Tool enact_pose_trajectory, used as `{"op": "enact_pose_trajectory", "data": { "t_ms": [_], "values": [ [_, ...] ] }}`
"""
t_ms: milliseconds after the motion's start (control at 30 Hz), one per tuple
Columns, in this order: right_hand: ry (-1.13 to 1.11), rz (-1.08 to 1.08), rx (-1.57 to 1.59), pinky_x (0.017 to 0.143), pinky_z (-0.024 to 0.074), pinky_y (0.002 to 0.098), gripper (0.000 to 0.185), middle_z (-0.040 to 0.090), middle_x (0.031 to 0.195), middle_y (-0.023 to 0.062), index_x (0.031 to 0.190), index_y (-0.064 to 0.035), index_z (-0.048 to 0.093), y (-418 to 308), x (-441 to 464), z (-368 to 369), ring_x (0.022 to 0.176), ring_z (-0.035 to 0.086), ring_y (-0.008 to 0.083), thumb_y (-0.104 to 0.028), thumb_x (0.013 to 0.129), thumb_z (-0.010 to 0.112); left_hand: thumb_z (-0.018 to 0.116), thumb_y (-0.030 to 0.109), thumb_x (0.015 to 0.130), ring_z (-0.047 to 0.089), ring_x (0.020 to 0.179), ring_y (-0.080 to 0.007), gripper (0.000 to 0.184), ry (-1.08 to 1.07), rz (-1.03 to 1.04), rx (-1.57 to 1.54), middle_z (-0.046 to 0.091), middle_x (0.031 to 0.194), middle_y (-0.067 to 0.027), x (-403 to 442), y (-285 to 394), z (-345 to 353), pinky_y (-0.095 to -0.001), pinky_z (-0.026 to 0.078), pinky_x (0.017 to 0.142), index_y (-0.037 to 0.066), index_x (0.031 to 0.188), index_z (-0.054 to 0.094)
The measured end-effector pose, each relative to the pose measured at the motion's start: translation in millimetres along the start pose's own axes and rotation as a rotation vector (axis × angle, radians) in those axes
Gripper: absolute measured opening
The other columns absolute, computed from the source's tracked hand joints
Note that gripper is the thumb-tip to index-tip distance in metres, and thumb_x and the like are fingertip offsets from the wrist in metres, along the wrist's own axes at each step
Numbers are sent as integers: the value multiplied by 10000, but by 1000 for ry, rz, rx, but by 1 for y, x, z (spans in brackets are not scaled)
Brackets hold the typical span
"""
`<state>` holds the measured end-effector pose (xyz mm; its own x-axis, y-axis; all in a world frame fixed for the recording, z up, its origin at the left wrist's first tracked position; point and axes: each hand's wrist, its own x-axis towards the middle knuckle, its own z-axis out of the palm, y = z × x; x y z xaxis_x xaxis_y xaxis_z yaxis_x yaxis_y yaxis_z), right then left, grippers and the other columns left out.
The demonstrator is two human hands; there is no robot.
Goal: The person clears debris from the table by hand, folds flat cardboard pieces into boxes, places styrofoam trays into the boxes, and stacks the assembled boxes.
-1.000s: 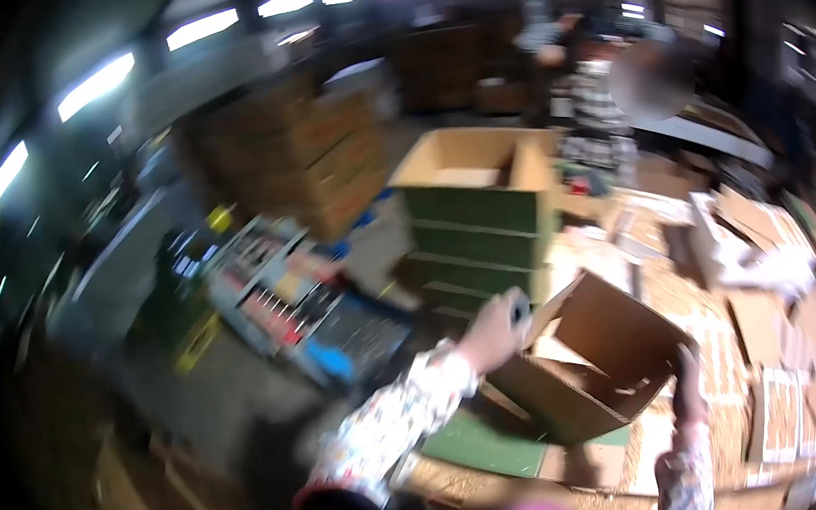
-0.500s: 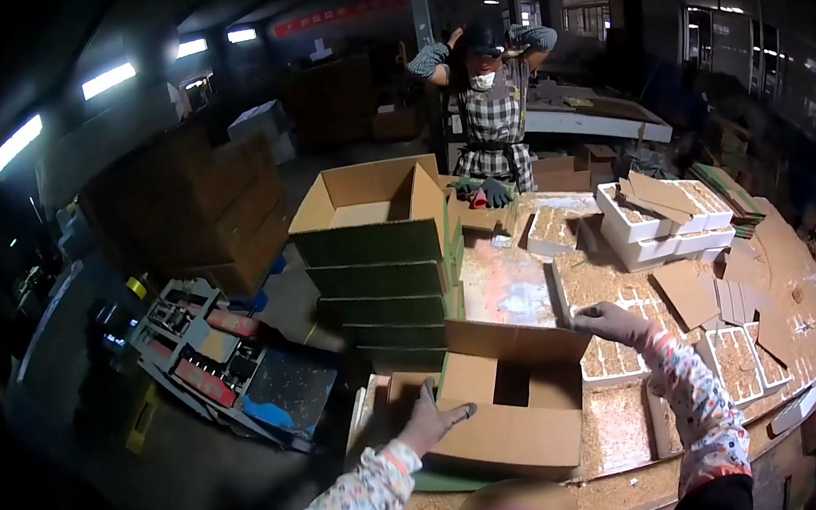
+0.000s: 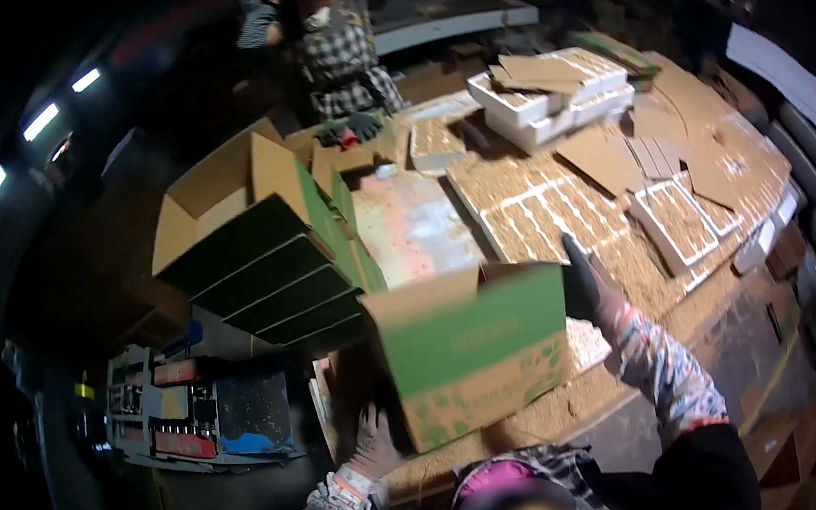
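A green-and-brown cardboard box (image 3: 476, 363) with leaf print stands before me, slightly tilted, its printed side facing me and its flaps up. My left hand (image 3: 374, 445), gloved, is at the box's lower left side, fingers pointing up and a little spread. My right hand (image 3: 587, 280), in a dark glove, lies along the box's right side with its fingers stretched upward. The box sits between the two hands; their exact contact with its sides is partly hidden. Left of it rises a stack of green boxes (image 3: 273, 260), the top one open.
White foam trays (image 3: 562, 106) with loose cardboard pieces are stacked on the worktable (image 3: 416, 239), which is strewn with brown crumbs. More cardboard sheets (image 3: 604, 162) lie to the right. A wheeled machine (image 3: 184, 406) stands at left. Across the table is a person in a checked apron (image 3: 341, 61).
The box has turned from showing its open inside to showing its green printed side. My left hand has moved down from its flap; my right hand has come down beside it. The view has swung right.
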<state>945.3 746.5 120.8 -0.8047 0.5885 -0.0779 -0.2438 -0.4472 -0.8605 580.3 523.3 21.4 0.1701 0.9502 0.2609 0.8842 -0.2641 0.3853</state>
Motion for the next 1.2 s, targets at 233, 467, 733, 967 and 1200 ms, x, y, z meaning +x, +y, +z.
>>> {"op": "enact_pose_trajectory", "data": {
  "t_ms": [233, 467, 733, 967, 1200],
  "values": [
    [394, -91, -1724, 1052, 298, 400, 651, 322, 1389, 259, 1381, -20, 275, 113, 37, 15, 1283, 325, 389, -429, 905, 452, 594, 127, 846, 445, 1176, -225, 562, 369, -457, -725, 453, 1289, -147, 103, 15, -44, -325, 368, 978, -1, 1330, 339],
    [2006, -227, -694, 1108, 195, 385, 718, 271, 1412, 278, 1338, 111, 280, 134, -105, -183, 1342, 231, 342, -385, 892, 545, 513, -35, 757, 586, 922, -225, 302, 196, -488, -478, 607, 985, -130, 124, -19, -20, -313, 455, 833, -30, 1054, 563],
    [1593, -534, 99, 1126, 130, 375, 625, 196, 1496, 83, 1443, -49, 162, 171, -142, -235, 1371, 193, 238, -421, 971, 335, 551, 66, 734, 597, 812, -337, 222, 170, -447, -158, 617, 862, -179, 135, -11, -27, -369, 477, 744, -7, 939, 592],
    [1171, -532, 483, 971, 410, 426, 577, 455, 1307, 113, 1341, -65, 363, 194, -173, -227, 1193, 449, 282, -454, 921, 429, 627, 122, 807, 591, 949, -287, 345, 203, -568, -330, 613, 982, -136, 126, 6, -37, -360, 457, 855, 13, 1120, 530],
    [940, -523, -570, 878, 463, 367, 551, 557, 1165, 161, 1228, -9, 475, 120, -154, -111, 1067, 556, 283, -284, 786, 653, 542, 69, 878, 602, 874, -183, 240, 543, -800, -1442, 606, 996, -74, 116, -36, -1, -284, 496, 775, 47, 1116, 525]
  ]
}}
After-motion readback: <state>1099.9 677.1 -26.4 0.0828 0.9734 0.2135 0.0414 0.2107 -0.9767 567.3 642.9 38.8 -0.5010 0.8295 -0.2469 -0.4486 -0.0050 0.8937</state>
